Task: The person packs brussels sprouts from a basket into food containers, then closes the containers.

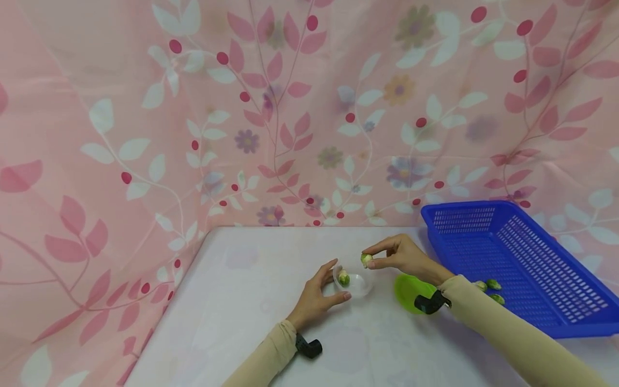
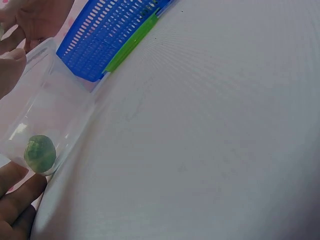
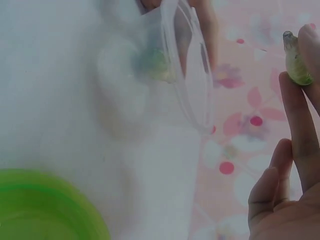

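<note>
A clear plastic container (image 1: pixel 361 288) stands on the table with one Brussels sprout (image 1: pixel 344 278) lying inside. My left hand (image 1: pixel 313 299) holds it from the left, thumb on the near side and fingers on the far side. In the left wrist view that sprout (image 2: pixel 40 153) shows through the wall close to the fingers. My right hand (image 1: pixel 406 256) pinches another Brussels sprout (image 1: pixel 366 260) between thumb and fingertips, just above the container's right rim. The right wrist view shows this pinched sprout (image 3: pixel 297 62) at the right edge, with the other fingers loosely bent.
A bright green bowl (image 1: pixel 407 293) sits under the right wrist, partly hidden by it. To the right stands a large blue perforated basket (image 1: pixel 541 242) with several Brussels sprouts (image 1: pixel 494 285) near its left side. A pink floral curtain (image 1: pixel 300 134) hangs behind the table.
</note>
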Motion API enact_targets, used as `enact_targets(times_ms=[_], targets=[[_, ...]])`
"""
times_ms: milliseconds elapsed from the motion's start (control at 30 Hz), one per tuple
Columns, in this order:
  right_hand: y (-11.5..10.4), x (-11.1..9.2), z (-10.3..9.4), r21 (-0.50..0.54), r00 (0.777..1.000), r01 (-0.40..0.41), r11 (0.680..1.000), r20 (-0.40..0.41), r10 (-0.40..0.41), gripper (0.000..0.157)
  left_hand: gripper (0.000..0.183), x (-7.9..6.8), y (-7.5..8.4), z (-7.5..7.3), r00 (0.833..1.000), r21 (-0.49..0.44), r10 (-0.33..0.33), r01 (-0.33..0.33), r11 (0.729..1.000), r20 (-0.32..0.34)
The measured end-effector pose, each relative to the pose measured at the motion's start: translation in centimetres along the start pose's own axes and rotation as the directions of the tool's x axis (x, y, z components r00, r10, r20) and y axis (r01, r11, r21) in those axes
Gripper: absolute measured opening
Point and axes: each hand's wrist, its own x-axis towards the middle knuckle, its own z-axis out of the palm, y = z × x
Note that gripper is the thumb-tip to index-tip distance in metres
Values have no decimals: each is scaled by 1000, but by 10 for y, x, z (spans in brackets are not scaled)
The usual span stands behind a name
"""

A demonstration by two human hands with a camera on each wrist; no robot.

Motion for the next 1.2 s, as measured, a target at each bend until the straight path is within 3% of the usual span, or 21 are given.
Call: enact_targets(times_ms=[333,933,1200], targets=[[6,11,26,-72,999,18,997,-35,-21,32,92,3,0,0,1000,16,2,-2,1000,-4],[29,15,51,-191,989,45,981,-127,-70,25,91,2,0,0,1000,38,22,-22,999,-9],[34,15,54,-303,977,124,945,-129,-169,18,91,2,-2,0,1000,22,25,-24,999,-10]])
